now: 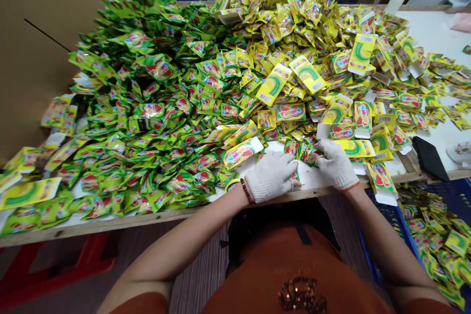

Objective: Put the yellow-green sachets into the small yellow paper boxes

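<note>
My left hand, in a white knit glove with fingertips bare, rests near the table's front edge. Its fingers are curled over a small green packet, mostly hidden beneath them. To its right, my right hand, gloved the same way, has its fingers closed on a green-and-red candy packet. Another such packet lies between the hands. A flat-lying yellow box with a watermelon print is just beyond my left hand. Several more yellow boxes lie beside my right hand.
A large heap of green packets covers the table's left; yellow packets pile up at the back right. A black phone lies near the right edge. Below it stands a blue crate of packets. Cardboard borders the left.
</note>
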A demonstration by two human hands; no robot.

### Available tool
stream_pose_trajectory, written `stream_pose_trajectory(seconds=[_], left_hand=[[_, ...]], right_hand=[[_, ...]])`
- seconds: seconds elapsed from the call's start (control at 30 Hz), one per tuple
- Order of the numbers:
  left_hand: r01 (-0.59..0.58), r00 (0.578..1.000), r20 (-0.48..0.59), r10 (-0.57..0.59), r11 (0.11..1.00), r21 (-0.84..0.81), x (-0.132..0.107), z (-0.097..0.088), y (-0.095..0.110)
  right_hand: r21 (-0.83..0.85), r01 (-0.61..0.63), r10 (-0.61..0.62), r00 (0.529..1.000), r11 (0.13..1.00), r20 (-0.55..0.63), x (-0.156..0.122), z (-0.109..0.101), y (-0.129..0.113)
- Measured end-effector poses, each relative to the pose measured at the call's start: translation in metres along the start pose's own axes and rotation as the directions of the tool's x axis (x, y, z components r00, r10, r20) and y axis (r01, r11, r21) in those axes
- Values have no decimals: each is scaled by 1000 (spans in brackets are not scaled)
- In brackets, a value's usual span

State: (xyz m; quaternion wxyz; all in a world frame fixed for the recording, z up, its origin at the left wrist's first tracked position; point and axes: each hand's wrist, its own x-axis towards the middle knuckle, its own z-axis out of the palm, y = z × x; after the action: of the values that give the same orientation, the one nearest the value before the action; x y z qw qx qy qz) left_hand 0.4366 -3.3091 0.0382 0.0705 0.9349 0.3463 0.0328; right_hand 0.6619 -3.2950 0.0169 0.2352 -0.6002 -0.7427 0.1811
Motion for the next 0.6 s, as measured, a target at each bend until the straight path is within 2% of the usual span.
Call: stream_pose_trajectory(seconds=[0.07,0.17,0.27,0.4,0.47,0.53,0.57,0.6], left_hand=[[75,997,-13,-75,997,-11,12,-3,-12],[172,985,-8,-172,984,37,40,-1,-29],[110,994,-10,-109,985,132,72,5,-43],[40,999,-23,-37,985,170,99,11,-54],[75,988,-138,-65,995,69,99,11,-55],[125,941,-294,-166,980,-153,91,9,-52],[147,906,-341,-251,942,-302,84,8,-49],[160,876,-343,-340,874,-459,77,6,-45]], right_hand=[[-107,-19,17,1000,994,-19,5,6,0],[-169,-131,143,988,977,59,6,14,-4],[-130,-192,205,974,973,93,2,17,-3],[64,-184,183,983,981,22,-6,10,6],[216,-169,176,984,962,-14,-9,4,8],[372,-150,179,983,916,-43,-12,0,6],[449,-142,185,981,882,-53,-12,-1,3],[526,-135,193,979,840,-58,-11,-1,0]])
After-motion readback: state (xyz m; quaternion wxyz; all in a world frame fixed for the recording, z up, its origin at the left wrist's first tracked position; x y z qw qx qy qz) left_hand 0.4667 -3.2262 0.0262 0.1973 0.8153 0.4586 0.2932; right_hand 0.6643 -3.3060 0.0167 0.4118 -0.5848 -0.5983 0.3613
